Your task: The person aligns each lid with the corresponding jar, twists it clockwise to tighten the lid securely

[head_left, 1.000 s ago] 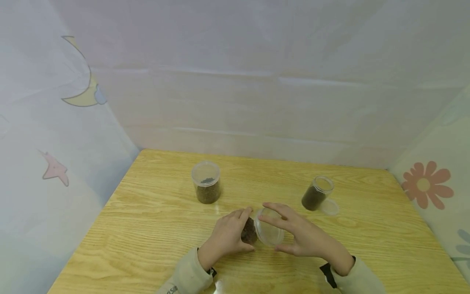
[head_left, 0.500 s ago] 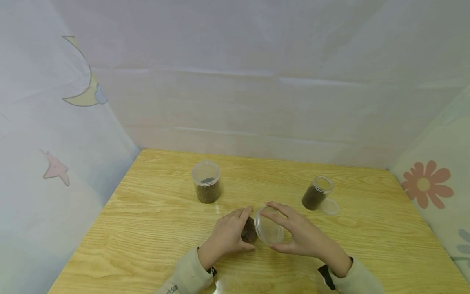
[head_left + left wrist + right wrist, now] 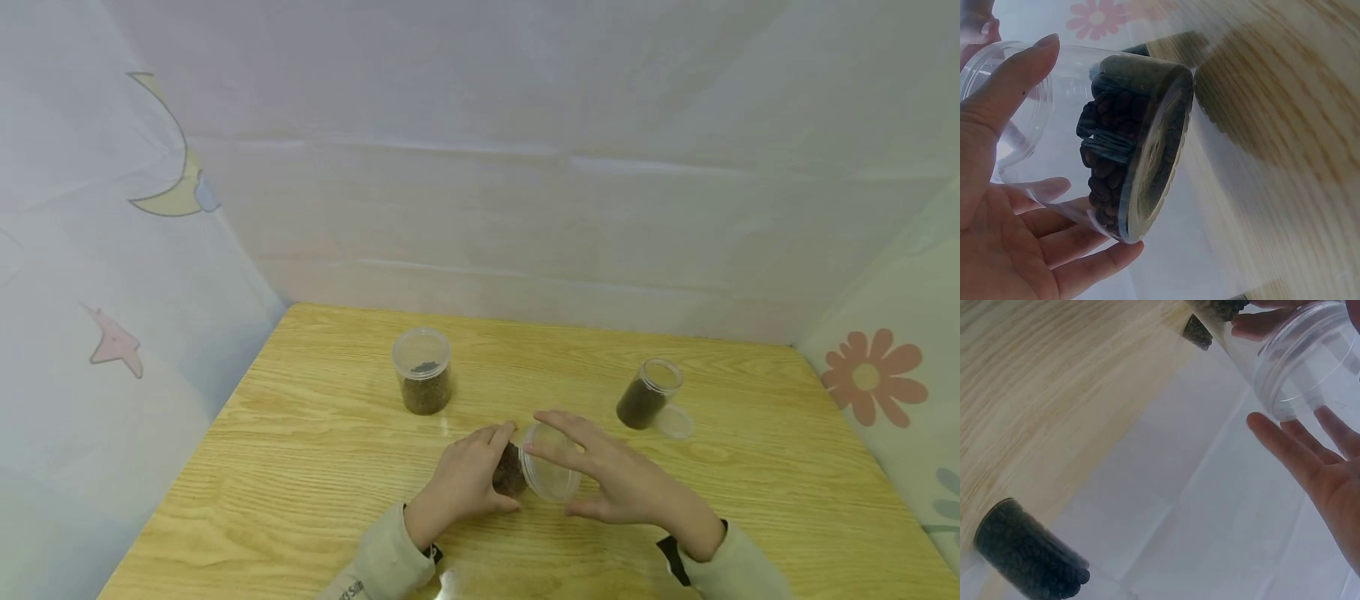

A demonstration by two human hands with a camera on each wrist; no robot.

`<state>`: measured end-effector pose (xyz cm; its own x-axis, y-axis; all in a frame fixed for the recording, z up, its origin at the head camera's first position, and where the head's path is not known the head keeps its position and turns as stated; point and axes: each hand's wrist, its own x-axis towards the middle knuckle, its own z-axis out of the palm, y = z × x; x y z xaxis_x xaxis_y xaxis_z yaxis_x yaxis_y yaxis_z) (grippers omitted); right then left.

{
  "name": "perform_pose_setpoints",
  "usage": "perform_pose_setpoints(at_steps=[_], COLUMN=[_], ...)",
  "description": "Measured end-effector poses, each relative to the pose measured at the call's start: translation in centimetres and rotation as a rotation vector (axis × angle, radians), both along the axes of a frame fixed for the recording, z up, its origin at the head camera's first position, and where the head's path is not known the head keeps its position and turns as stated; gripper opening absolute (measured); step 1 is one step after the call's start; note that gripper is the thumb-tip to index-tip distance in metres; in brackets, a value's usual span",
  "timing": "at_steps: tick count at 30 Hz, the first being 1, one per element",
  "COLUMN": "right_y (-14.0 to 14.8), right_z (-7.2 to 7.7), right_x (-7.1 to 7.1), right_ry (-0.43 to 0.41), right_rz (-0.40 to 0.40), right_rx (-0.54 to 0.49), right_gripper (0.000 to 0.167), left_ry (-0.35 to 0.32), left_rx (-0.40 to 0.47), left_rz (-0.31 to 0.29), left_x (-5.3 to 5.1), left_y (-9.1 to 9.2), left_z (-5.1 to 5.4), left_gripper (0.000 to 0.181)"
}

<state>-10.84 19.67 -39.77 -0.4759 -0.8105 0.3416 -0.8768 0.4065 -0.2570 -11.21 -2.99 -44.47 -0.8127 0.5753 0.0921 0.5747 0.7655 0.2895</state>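
Observation:
A clear jar part-filled with dark beans, which look like coffee beans, is held tilted on its side just above the table. My left hand grips its body, with thumb and fingers on opposite sides in the left wrist view. The jar's mouth faces right, where a clear screw lid appears to sit. My right hand spans this lid, index and middle fingers over its far edge and thumb by its near edge. In the right wrist view several fingertips lie against the rim.
Another bean-filled jar stands at the back left of the wooden table. A narrower jar of dark contents stands at the back right, mouth uncovered, with a flat clear lid beside it. Printed cloth hangs behind.
My right hand has turned at the lid, its thumb shifting inward and then back outward. The left hand and the jar have stayed put.

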Motion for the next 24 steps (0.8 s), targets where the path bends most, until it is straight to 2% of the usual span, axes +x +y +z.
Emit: perform_pose_setpoints(at_steps=[6, 15, 24], right_y=[-0.1, -0.2, -0.3], right_z=[-0.4, -1.0, -1.2], right_x=[-0.2, -0.3, -0.3], right_ry=[0.006, 0.011, 0.035], right_rz=[0.014, -0.009, -0.057], right_rx=[-0.022, -0.08, -0.066], right_gripper=[0.086, 0.069, 0.07], left_ry=[-0.002, 0.035, 0.027], left_rx=[-0.011, 0.003, 0.031], left_rz=[0.002, -0.012, -0.004], left_x=[-0.1, 0.0, 0.0], left_y=[0.0, 0.0, 0.0], left_z=[0.0, -0.1, -0.3], left_gripper=[0.096, 0.096, 0.096])
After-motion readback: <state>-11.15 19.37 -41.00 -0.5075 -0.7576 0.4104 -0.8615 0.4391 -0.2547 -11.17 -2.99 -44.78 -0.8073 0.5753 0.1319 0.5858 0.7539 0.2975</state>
